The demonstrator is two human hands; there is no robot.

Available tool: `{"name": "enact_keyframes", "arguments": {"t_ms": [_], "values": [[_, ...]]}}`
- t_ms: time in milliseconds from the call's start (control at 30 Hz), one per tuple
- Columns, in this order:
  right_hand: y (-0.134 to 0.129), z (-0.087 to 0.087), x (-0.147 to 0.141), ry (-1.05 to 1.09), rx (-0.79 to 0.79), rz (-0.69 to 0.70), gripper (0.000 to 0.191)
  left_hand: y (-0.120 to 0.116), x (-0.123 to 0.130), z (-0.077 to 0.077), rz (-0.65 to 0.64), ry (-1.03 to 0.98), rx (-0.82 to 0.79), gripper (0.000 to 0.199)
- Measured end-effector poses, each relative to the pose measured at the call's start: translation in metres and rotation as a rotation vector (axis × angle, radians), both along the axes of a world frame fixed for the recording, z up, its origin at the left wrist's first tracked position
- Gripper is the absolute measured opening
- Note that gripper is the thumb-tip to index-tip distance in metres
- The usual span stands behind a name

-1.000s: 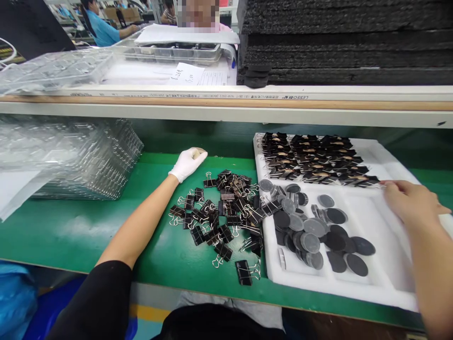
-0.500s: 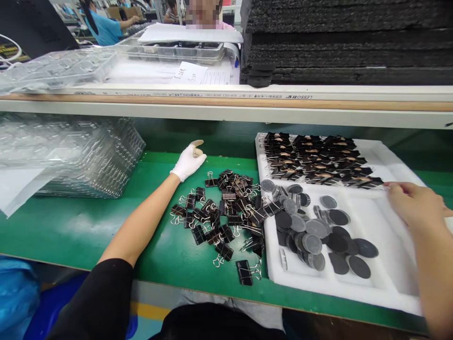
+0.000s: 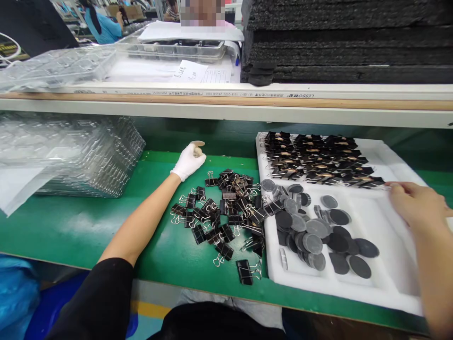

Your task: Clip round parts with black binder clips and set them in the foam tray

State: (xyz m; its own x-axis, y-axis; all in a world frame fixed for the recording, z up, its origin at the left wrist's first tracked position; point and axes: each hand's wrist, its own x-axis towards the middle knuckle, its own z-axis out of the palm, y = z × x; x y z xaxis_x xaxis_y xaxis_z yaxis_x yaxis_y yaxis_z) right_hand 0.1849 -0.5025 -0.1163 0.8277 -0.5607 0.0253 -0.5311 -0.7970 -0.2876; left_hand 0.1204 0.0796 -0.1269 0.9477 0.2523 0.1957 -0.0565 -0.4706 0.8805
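My left hand [image 3: 188, 161] wears a white glove that leaves fingertips bare. It hovers or rests over the green bench behind the loose binder clips, fingers apart and partly curled, with nothing visible in it. My right hand [image 3: 412, 200] pinches the wire end of a binder clip [image 3: 368, 182] at the right end of the front row. Rows of black clips [image 3: 314, 158], with tan material showing between some, stand on a white foam tray [image 3: 398, 153]. Nearer me, a second foam tray [image 3: 364, 203] holds grey and black discs [image 3: 314, 229]. Loose binder clips [image 3: 226, 208] lie heaped left of it.
Stacked clear plastic trays [image 3: 85, 160] stand at the left with a white sheet [image 3: 21, 182] on them. A shelf edge [image 3: 226, 113] crosses above the bench [image 3: 170, 264], bearing black foam sheets [image 3: 336, 42] and papers [image 3: 191, 71]. Other people are beyond.
My two hands stay almost in place, and the clips and discs look the same. In the background, the person in blue has moved an arm.
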Motion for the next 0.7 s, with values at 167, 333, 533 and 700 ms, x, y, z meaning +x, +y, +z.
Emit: {"name": "enact_keyframes", "arguments": {"t_ms": [167, 333, 533, 700], "values": [[-0.0005, 0.0004, -0.0003, -0.001, -0.007, 0.008, 0.050, 0.0024, 0.0013, -0.0027, 0.029, -0.001, 0.059, 0.068], [0.0033, 0.0034, -0.0011, 0.027, -0.012, 0.001, 0.049, 0.0053, -0.0024, -0.0016, -0.004, 0.004, 0.135, 0.069], [0.0049, 0.0050, -0.0027, 0.032, -0.005, 0.016, 0.052, 0.0065, 0.0001, -0.0049, -0.016, 0.010, 0.057, 0.075], [0.0068, 0.0067, -0.0033, 0.031, -0.009, 0.014, 0.053, 0.0036, 0.0002, -0.0026, 0.026, 0.015, 0.077, 0.066]]}}
